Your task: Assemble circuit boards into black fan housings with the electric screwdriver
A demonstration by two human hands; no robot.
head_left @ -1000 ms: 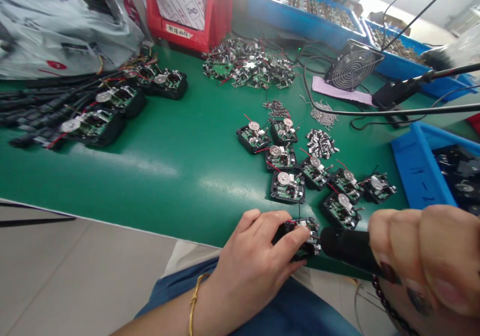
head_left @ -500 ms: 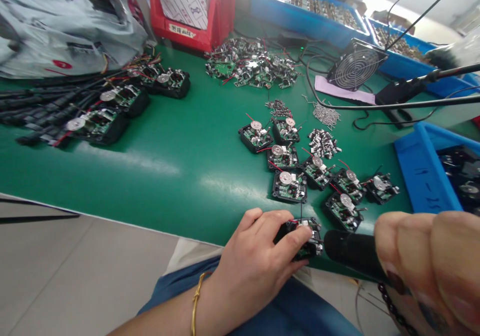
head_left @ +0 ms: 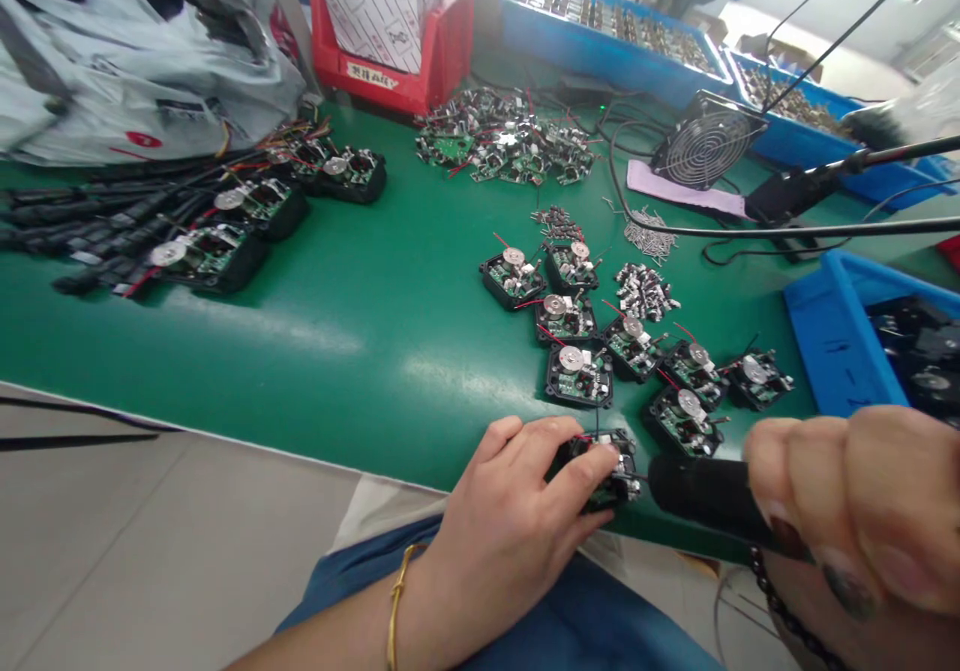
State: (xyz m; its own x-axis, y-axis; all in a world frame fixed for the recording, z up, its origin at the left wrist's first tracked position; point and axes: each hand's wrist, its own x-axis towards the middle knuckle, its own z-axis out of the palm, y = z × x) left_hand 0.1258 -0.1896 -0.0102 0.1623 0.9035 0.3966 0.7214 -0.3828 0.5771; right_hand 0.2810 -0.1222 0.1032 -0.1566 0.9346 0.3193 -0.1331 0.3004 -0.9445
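My left hand (head_left: 510, 521) grips a small green circuit board (head_left: 604, 461) in a black case (head_left: 600, 491), at the near edge of the green worktop (head_left: 300, 371). Those fingers are clamped on the case. My right hand (head_left: 862, 521) has its fingers shut around a black soldering iron (head_left: 705, 496), just beside the board.

Soldering iron (head_left: 705, 492) seems drawn slightly back.

- Workbench mat (head_left: 300, 351): glossy green
- Circuit boards (head_left: 579, 373): green, with silver discs and red wires, in black housings
- Soldering-iron handle (head_left: 701, 491): matte black
- Storage bin (head_left: 397, 86): red, holding white card with dark diamond pattern
- 3 parts trays (head_left: 585, 51): blue
- Bangle (head_left: 395, 601): gold
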